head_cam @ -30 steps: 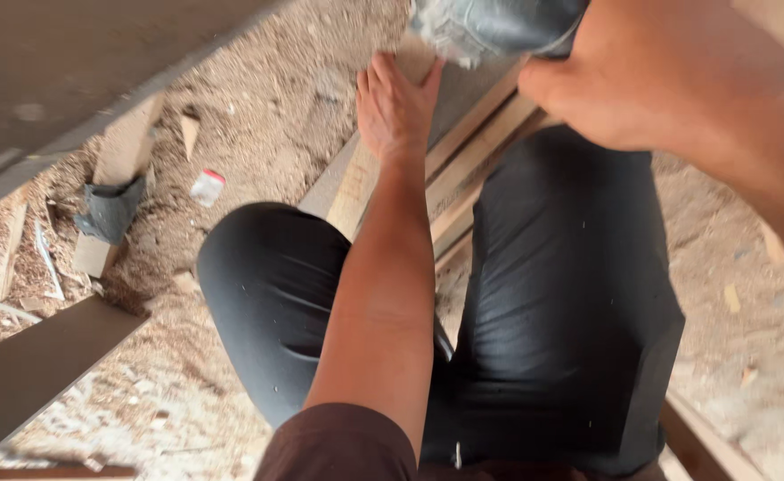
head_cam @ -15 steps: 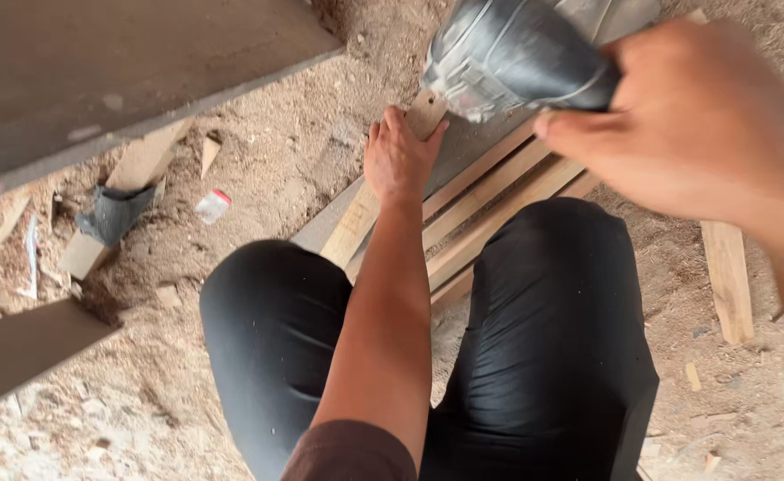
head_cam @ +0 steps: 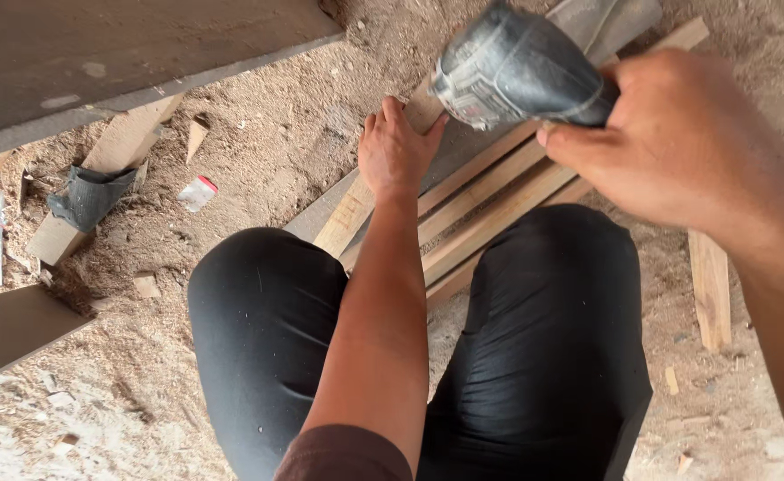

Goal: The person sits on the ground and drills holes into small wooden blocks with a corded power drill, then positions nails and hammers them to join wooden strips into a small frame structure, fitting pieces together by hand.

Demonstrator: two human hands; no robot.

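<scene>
So I'm crouched, black-trousered knees (head_cam: 534, 356) filling the bottom of the frame. My left hand (head_cam: 395, 151) lies flat and open on the wooden slats (head_cam: 481, 209) at centre; my right hand (head_cam: 677, 142), upper right, is wrapped around a grey power drill (head_cam: 512, 67) just above them. Sawdust floor (head_cam: 267, 142) beyond, dark panel (head_cam: 98, 53) upper left

power drill (head_cam: 517, 67) lowered, nearer left hand (head_cam: 395, 151)

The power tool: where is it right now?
Head view, upper right: the power tool is gripped in the right hand, above the wooden slats, just right of the left hand.
</scene>
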